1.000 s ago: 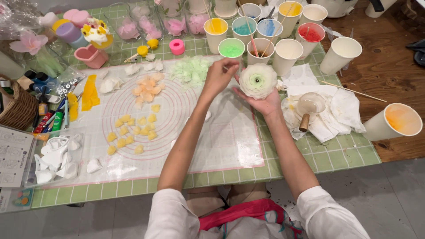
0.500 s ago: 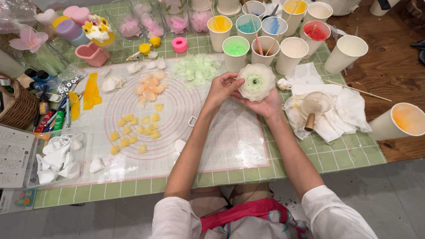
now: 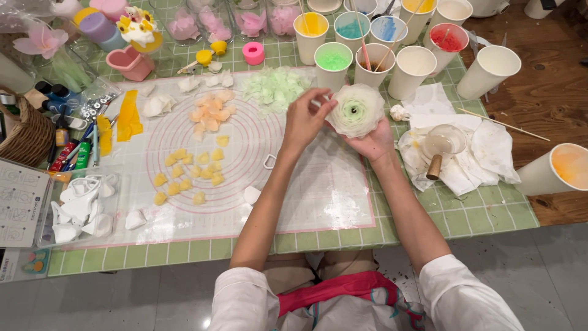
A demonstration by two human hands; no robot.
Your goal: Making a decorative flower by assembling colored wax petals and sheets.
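White flower [image 3: 357,109] — between both grips

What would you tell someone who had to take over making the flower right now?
Left hand: fingertips pressing on the white flower's left edge.
Right hand: cupping the flower from below, above the mat.
Done: the flower has many layered petals and a green centre.
Left: pale green petals lie beside it; peach petals and yellow petals lie loose on the mat.

A craft workshop table: paper cups [image 3: 414,68] of coloured wax or paint, a ringed work mat [image 3: 245,159] strewn with petals [image 3: 187,178] (yellow, peach, green), moulds [image 3: 130,63].
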